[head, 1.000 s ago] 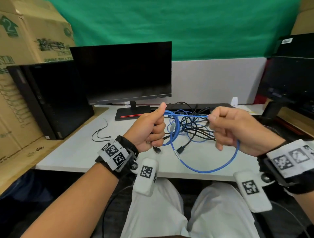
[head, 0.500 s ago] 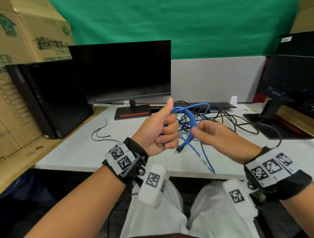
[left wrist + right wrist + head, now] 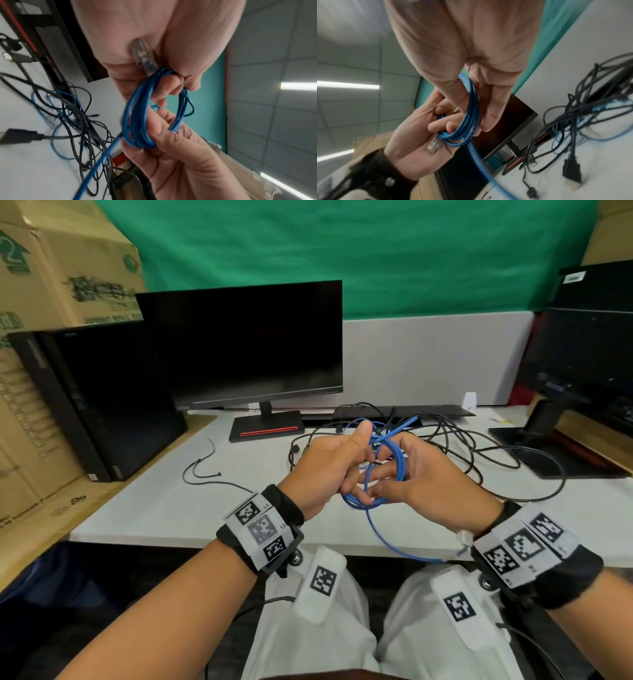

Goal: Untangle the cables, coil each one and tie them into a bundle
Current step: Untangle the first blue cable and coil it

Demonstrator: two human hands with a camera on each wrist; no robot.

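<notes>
A blue network cable (image 3: 398, 463) is wound into a small coil held over the desk's front edge. My left hand (image 3: 346, 467) grips the top of the coil (image 3: 137, 115), fingers curled, with the clear plug (image 3: 142, 54) lying against its palm. My right hand (image 3: 387, 477) meets it from the right and pinches the coil's other side (image 3: 471, 119) between thumb and fingers. A loose blue tail (image 3: 404, 549) hangs from the coil down past the desk edge. A tangle of black and blue cables (image 3: 455, 440) lies on the white desk (image 3: 154, 508) just beyond the hands.
Two black cable ties (image 3: 202, 470) lie on the desk to the left. Behind stand a monitor (image 3: 246, 347), a black PC tower (image 3: 96, 398), a keyboard (image 3: 428, 410) and a second monitor stand (image 3: 548, 440). Cardboard boxes (image 3: 51, 285) fill the left.
My right hand has swung left from an arm's spread to meet the left hand, laying another loop onto the coil. The loose blue tail has grown shorter.
</notes>
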